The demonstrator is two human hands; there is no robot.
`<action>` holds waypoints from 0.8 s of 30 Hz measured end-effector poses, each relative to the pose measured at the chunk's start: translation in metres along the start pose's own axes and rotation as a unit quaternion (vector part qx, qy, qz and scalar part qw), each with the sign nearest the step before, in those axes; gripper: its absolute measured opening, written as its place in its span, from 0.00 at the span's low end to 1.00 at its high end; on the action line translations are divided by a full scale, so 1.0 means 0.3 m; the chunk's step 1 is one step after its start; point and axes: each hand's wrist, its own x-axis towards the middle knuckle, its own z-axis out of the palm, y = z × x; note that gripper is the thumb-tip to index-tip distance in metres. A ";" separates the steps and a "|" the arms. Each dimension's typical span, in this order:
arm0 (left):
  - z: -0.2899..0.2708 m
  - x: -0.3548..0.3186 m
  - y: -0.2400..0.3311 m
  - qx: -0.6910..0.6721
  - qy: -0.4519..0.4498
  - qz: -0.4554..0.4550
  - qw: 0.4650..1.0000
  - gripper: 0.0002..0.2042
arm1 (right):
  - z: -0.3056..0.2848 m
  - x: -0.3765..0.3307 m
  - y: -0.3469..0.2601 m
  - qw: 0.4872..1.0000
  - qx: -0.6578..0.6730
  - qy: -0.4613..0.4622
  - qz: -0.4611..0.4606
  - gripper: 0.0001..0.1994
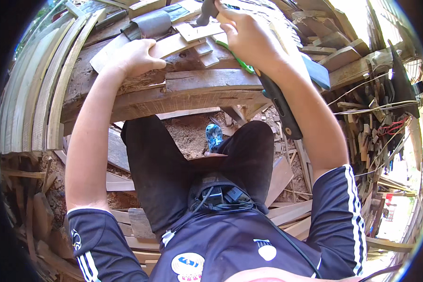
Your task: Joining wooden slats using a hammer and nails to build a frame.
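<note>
At the worn wooden bench (207, 81), my left hand (132, 58) is closed on the near end of a pale wooden strip (176, 47), thumb stretched along it. Short thin wood pieces (207, 55) lie under and across that strip. My right hand (249, 35) is closed around a dark grey tool (207, 11) with a rounded end, above the strip's far end. What kind of tool it is I cannot make out. Below my right forearm a long black and teal tool handle (281, 105) sticks out over the bench's near edge, partly hidden by the arm. A green curved piece (235, 56) lies beside it.
Long pale slats (42, 84) are stacked at the left. A dark curved sheet (151, 23) lies at the back of the bench. Wood offcuts (329, 40) are piled at the far right, beside loose cables (380, 107). Sawdust and scraps cover the ground (188, 136) between my legs.
</note>
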 end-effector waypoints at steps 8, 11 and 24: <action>-0.001 0.003 0.016 0.014 -0.002 0.005 1.000 0.29 | -0.006 -0.032 -0.038 0.994 -0.019 -0.040 0.100 0.23; -0.005 0.006 0.003 0.015 -0.014 -0.010 1.000 0.28 | -0.137 0.023 -0.081 0.992 -0.072 0.071 0.081 0.14; -0.019 0.016 0.024 0.029 -0.036 -0.017 0.999 0.27 | 0.089 -0.016 0.050 0.992 -0.076 -0.052 0.088 0.21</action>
